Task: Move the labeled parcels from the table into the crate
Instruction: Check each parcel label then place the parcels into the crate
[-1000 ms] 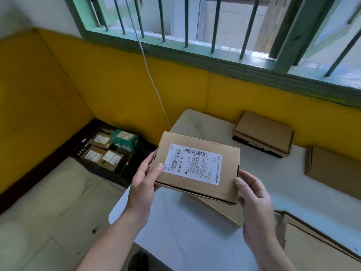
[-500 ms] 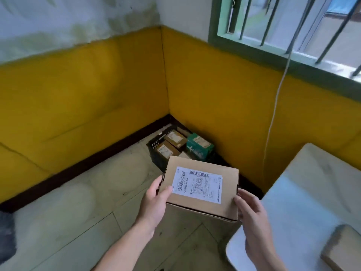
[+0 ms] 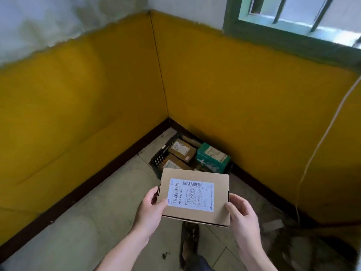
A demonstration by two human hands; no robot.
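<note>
I carry a flat brown cardboard parcel (image 3: 218, 196) with a white barcode label face up, low in the middle of the view. My left hand (image 3: 151, 208) grips its left edge, thumb on top beside the label. My right hand (image 3: 241, 212) grips its right edge. Just beyond the parcel, a black slotted crate (image 3: 161, 159) stands on the floor in the room's corner. Inside it lie labeled brown parcels (image 3: 182, 151) and a green box (image 3: 212, 159). The held parcel hides the crate's near side.
Yellow walls with a dark skirting board (image 3: 78, 194) meet behind the crate. A white cable (image 3: 320, 141) hangs down the right wall. Pale floor tiles (image 3: 78, 231) spread left; a dark stain marks the floor near my feet. The table is out of view.
I have turned left, away from the table, which has left the view. The parcel, still held in both hands, has come nearer the corner crate.
</note>
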